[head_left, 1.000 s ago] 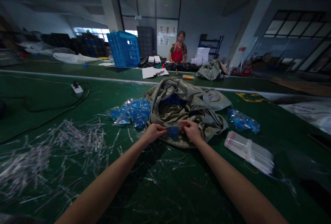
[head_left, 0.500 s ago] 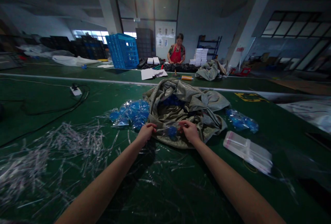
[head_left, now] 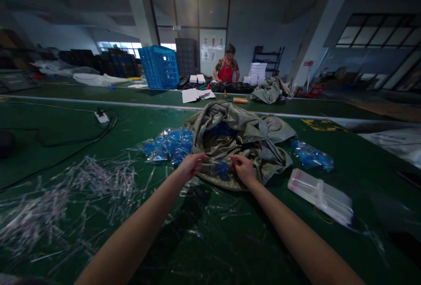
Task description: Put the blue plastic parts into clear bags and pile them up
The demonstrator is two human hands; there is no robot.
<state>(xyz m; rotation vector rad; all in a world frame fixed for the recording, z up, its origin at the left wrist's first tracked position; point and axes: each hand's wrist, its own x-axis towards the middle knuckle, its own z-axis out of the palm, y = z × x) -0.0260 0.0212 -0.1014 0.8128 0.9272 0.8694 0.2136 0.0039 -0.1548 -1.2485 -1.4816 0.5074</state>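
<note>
Between my hands is a small clear plastic bag with a blue item [head_left: 221,169] in it; the item's exact kind is hard to make out. My left hand [head_left: 191,165] pinches the bag's left side, and my right hand [head_left: 243,169] pinches its right side. Just behind and beneath them lies a large grey-green woven sack [head_left: 223,114], its mouth rolled open, with dark blue pieces [head_left: 221,129] inside. Bagged blue items [head_left: 173,142] are piled left of the sack, and more bagged blue items [head_left: 311,155] lie to its right.
Clear plastic strips [head_left: 95,184] litter the green table's left side. A bundle of clear bags [head_left: 320,195] lies at right. A power strip [head_left: 101,117] with cables is at left. Across the tables are a blue crate [head_left: 159,68] and a person in a red apron [head_left: 226,71].
My left hand has moved slightly right and up, closer to my right hand, still gripping the bag. The whole view has shifted a little.
</note>
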